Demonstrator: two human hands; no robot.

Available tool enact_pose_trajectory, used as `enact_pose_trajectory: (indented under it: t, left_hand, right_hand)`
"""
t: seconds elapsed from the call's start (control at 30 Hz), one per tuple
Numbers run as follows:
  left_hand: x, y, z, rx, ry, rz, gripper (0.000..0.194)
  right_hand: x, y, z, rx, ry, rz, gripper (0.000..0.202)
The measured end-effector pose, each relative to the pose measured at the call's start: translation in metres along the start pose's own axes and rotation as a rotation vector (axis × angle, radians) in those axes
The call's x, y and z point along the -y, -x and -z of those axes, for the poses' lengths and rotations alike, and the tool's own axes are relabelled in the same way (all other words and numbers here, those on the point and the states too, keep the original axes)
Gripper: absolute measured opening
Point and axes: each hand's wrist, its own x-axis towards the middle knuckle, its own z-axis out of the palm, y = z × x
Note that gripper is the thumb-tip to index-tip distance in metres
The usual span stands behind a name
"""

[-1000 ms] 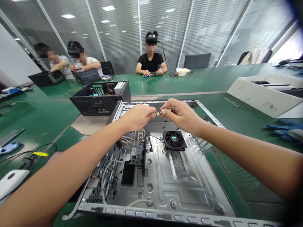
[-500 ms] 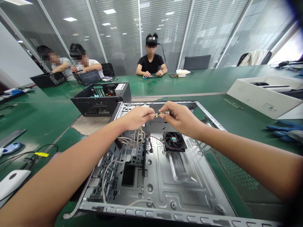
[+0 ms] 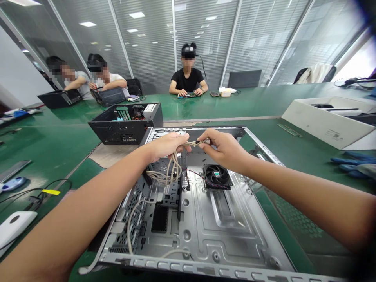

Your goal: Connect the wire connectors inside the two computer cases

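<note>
An open computer case (image 3: 252, 231) lies in front of me with its bare metal floor showing. Above its far part, my left hand (image 3: 172, 145) is closed around a bundle of beige cables (image 3: 174, 166) that loops down to the left side of the case. My right hand (image 3: 220, 149) pinches the same cables' end, where a small dark band or tie shows between the two hands. What exactly the right fingertips grip is partly hidden. Below the right hand a black cooling fan (image 3: 217, 176) with a thin red and dark lead rests in the case.
Another black computer case (image 3: 123, 125) stands behind to the left. A white box (image 3: 326, 121) and blue gloves (image 3: 352, 164) lie at right. At left are a white device (image 3: 16, 227) and black cables (image 3: 35, 201). Several people sit across the green table (image 3: 249, 103).
My left hand has shifted slightly left along the cables and now wraps round them. More of the bundle shows between my hands. The right hand has barely moved.
</note>
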Motion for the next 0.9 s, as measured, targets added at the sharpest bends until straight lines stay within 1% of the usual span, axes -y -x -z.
enact_pose_trajectory:
  t: [0.13,0.2,0.27,0.33,0.4,0.47,0.57,0.67,0.7,0.77,0.8,0.9]
  left_hand:
    - [0.0,0.0008,0.0009,0.061,0.032,0.041,0.033]
    - [-0.0005,0.0008,0.001,0.08,-0.003,0.03,0.03]
    - [-0.0014,0.0002,0.001,0.074,-0.104,-0.036,0.03]
    - [-0.0028,-0.001,0.0009,0.056,-0.258,-0.136,0.028]
    - [-0.0044,-0.0023,0.0004,0.02,-0.424,-0.228,0.026]
    - [-0.006,-0.0032,-0.0009,-0.026,-0.56,-0.287,0.026]
    - [-0.0077,-0.0035,-0.0041,-0.071,-0.698,-0.337,0.028]
    - [-0.0082,-0.0032,-0.0074,-0.073,-0.785,-0.37,0.031]
    - [-0.0082,-0.0031,-0.0082,-0.069,-0.791,-0.376,0.032]
    - [-0.0078,-0.0033,-0.0087,-0.055,-0.747,-0.367,0.033]
    - [-0.0074,-0.0034,-0.0085,-0.042,-0.702,-0.352,0.034]
    - [-0.0057,-0.0032,-0.0064,0.024,-0.521,-0.286,0.034]
  right_hand:
    - [-0.001,-0.0005,-0.0024,0.014,-0.02,-0.012,0.004]
    - [-0.0028,-0.001,-0.0029,0.009,-0.03,-0.029,0.005]
    - [-0.0046,-0.0019,-0.0029,0.004,-0.038,-0.074,0.007]
    - [-0.0054,-0.0029,-0.0025,0.024,-0.077,-0.138,0.011]
    - [-0.0048,-0.004,-0.0019,0.065,-0.156,-0.221,0.019]
    - [-0.0036,-0.0045,-0.0014,0.102,-0.264,-0.321,0.025]
    - [-0.0031,-0.0038,-0.0012,0.147,-0.485,-0.466,0.032]
    - [-0.0061,-0.0022,-0.0015,0.209,-0.684,-0.538,0.039]
    - [-0.0074,-0.0018,-0.0016,0.221,-0.689,-0.535,0.039]
    - [-0.0092,-0.0013,-0.0017,0.204,-0.559,-0.463,0.036]
    - [-0.0094,-0.0012,-0.0015,0.171,-0.442,-0.392,0.032]
    - [-0.0081,-0.0007,-0.0008,0.054,-0.097,-0.111,0.017]
